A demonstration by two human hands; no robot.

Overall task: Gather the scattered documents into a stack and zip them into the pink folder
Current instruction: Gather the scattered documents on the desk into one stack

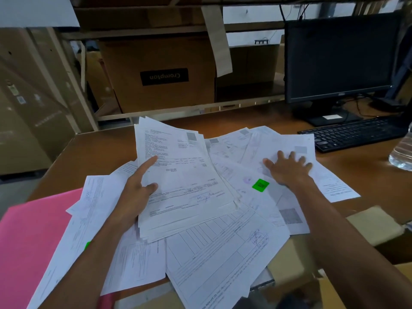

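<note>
White printed documents lie scattered across the brown desk (223, 121). My left hand (136, 192) grips a thick stack of sheets (185, 181) by its left edge, thumb on top and forefinger stretched along the page. My right hand (287, 168) lies flat with spread fingers on a loose sheet (287, 146) to the right. A sheet with a green sticker (260, 185) sits between my hands. A large form with a table and stamp (223, 259) lies nearest me. The pink folder (29, 241) lies at the lower left, partly covered by papers.
A dark monitor (338, 56) and black keyboard (354, 133) stand at the back right. A clear water bottle (403, 150) is at the right edge. A Crompton cardboard box (160, 72) sits on a shelf behind the desk. Cardboard pieces (376, 226) lie at the lower right.
</note>
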